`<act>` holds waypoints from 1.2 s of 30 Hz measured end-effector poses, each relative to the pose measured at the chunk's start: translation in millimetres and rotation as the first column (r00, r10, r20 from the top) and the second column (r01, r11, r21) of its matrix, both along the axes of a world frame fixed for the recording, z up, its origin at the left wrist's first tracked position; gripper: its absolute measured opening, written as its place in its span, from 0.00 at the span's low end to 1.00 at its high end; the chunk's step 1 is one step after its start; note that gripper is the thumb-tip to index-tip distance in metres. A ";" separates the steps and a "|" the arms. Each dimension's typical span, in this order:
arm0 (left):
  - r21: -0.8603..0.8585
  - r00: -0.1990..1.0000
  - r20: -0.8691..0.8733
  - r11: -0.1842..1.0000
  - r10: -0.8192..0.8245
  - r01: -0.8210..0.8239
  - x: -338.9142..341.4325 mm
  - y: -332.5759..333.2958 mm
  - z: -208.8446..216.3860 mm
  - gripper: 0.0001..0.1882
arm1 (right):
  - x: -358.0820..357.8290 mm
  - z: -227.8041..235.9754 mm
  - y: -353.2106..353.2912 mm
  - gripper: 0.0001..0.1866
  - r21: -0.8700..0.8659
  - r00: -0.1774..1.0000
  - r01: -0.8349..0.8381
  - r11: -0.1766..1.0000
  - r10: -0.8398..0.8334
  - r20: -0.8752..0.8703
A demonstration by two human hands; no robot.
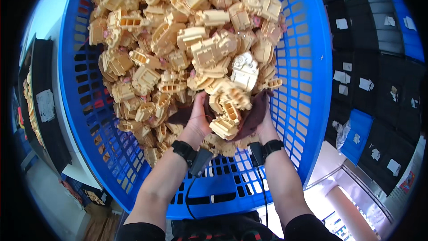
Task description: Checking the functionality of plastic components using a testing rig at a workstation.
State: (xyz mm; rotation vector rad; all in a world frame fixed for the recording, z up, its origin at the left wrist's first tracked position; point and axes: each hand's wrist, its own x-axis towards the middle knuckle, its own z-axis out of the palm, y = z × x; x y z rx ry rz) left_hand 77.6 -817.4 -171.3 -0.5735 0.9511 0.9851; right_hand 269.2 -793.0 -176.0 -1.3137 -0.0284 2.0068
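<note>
A big heap of cream plastic molded parts [209,53] fills the blue basket [318,76] in front of me. Low in the heap, a dark maroon cloth [255,117] is spread between my hands, with several of the cream parts resting on it or spilling from it. My left hand [200,118] grips the cloth's left side, thumb pointing up and the other fingers mostly hidden. On the other side, my right hand [266,128] holds the cloth edge by the basket's right wall; folds cover its fingers. One paler, whitish part [244,70] lies just beyond the cloth.
Black bins [356,71] with paper labels line the right side, with a blue bin [356,136] among them. At the left stands a black tray [47,102] holding more cream parts. Black wristbands with dark boxes [201,163] and cables are on my wrists.
</note>
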 end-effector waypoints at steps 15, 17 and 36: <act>0.180 0.995 0.071 0.982 -0.077 0.063 -26.7 36.2 58.6 0.23 | -27.3 41.6 38.7 0.30 0.045 0.978 0.084 0.995 -0.073 -0.197; 0.194 0.991 0.108 0.980 -0.073 0.051 -27.2 39.7 70.4 0.22 | -29.7 59.2 44.5 0.29 0.081 0.981 0.069 0.994 -0.053 -0.187; 0.375 0.994 0.099 0.927 -0.047 0.007 -67.4 171.7 170.5 0.22 | -90.8 196.3 203.0 0.25 0.338 0.907 -0.173 0.925 0.283 -0.311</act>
